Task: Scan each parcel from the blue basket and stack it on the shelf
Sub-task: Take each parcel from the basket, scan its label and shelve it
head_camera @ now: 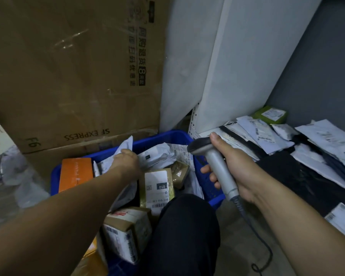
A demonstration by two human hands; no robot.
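Note:
The blue basket stands on the floor in front of me, full of parcels. My left hand reaches into it and grips a white plastic mailer near the basket's back. Around it lie an orange box, a brown parcel with a white "010" label and a taped carton. My right hand holds a grey barcode scanner by its handle, the scanner's head over the basket's right rim. The low shelf to the right carries several white mailers.
A big brown SF Express carton leans behind the basket. White shelf upright panels rise at the centre. A green box sits at the shelf's back. My dark-trousered knee covers the basket's near side. The scanner cable trails on the floor.

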